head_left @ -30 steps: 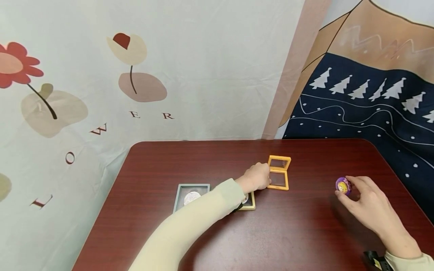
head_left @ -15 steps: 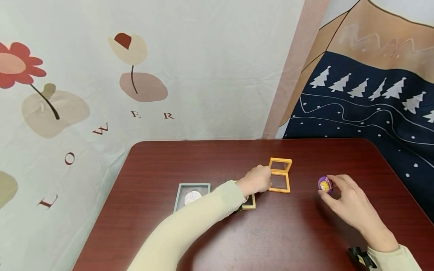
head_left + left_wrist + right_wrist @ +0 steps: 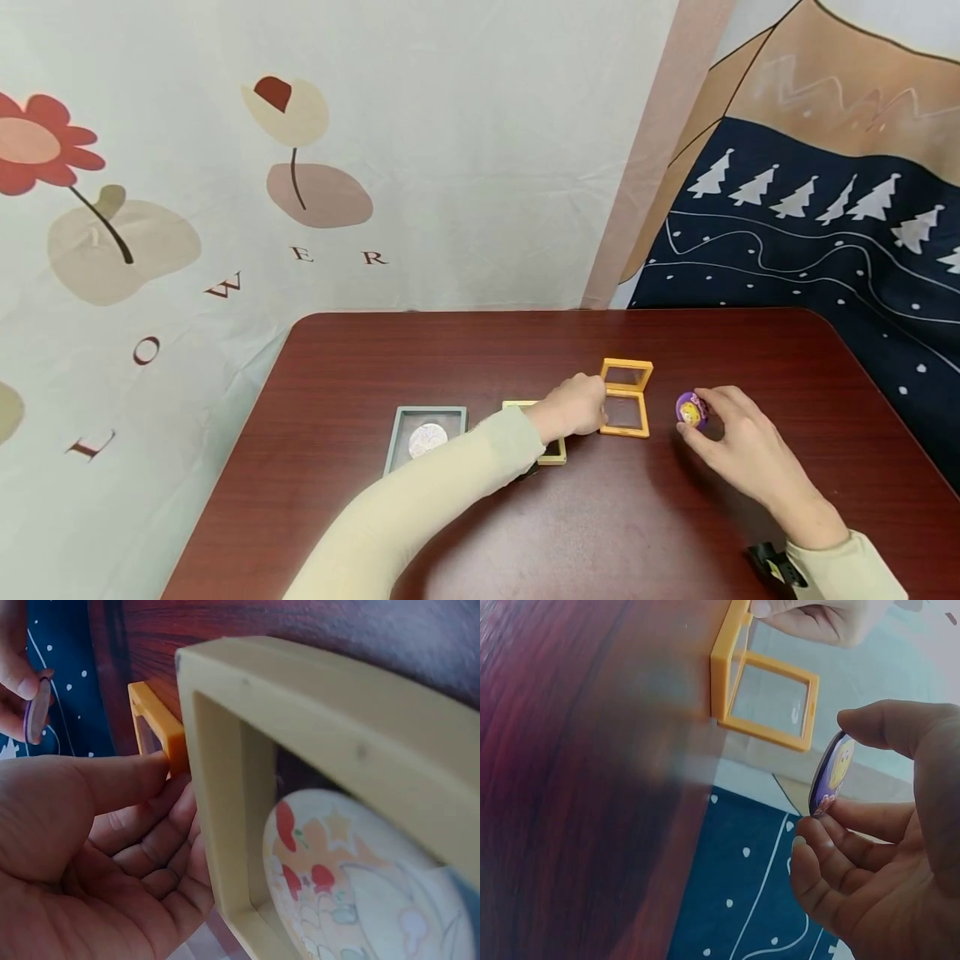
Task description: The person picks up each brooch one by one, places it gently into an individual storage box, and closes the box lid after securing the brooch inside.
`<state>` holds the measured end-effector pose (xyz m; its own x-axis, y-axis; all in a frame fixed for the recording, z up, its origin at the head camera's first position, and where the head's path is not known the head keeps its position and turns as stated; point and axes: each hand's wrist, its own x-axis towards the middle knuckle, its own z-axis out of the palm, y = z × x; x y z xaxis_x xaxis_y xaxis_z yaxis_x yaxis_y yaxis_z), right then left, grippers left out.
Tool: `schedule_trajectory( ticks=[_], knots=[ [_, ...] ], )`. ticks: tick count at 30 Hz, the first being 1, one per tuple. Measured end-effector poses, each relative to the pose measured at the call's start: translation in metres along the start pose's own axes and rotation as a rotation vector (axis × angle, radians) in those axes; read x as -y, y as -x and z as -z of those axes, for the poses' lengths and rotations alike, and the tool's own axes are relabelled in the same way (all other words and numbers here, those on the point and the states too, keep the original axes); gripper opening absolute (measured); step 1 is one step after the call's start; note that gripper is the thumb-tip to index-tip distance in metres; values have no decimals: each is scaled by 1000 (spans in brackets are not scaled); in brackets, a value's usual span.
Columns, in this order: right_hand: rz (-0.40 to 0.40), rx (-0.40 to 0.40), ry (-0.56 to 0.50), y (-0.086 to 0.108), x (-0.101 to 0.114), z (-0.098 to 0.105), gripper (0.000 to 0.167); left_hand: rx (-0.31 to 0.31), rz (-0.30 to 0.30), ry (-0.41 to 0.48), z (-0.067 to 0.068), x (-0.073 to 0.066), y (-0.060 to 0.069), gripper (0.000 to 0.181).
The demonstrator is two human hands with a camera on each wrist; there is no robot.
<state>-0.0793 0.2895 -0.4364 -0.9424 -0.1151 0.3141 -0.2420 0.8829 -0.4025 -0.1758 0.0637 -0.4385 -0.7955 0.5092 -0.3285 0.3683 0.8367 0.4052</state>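
Note:
In the head view my left hand (image 3: pixel 576 406) reaches across the table and pinches the left edge of a small orange hinged display frame (image 3: pixel 626 432), which stands unfolded with its lid raised. The left wrist view shows the thumb on the orange frame's corner (image 3: pixel 171 739). My right hand (image 3: pixel 746 446) holds a round purple badge (image 3: pixel 690 410) with a yellow figure by its edge, between thumb and finger, just right of the orange frame. The right wrist view shows the badge (image 3: pixel 830 776) tilted on edge, and clear film inside the orange frame (image 3: pixel 718 671).
A cream frame (image 3: pixel 555 459), partly hidden under my left forearm, holds a round patterned badge (image 3: pixel 337 877). Left of it lies a grey-green frame (image 3: pixel 429 408) with a pale round badge (image 3: pixel 426 437). The dark red table (image 3: pixel 360 358) ends at a fabric-covered wall.
My right hand has carried the purple badge left, close to the orange frame. My left hand has shifted the orange frame slightly right and nearer.

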Motion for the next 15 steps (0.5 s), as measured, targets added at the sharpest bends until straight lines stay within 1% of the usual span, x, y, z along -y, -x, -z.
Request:
schedule_trajectory(
  ticks=[5,9,15],
  knots=[
    [24,8,-17,-3,3,-7,54,10,-9,-22,-2,-2,2,39],
    [50,19,-17,-5,6,-13,52,22,-12,-12,-4,-3,5,37],
    [34,83,-38,-8,10,-21,49,30,-25,-3,-7,-4,8,39]
  ],
)
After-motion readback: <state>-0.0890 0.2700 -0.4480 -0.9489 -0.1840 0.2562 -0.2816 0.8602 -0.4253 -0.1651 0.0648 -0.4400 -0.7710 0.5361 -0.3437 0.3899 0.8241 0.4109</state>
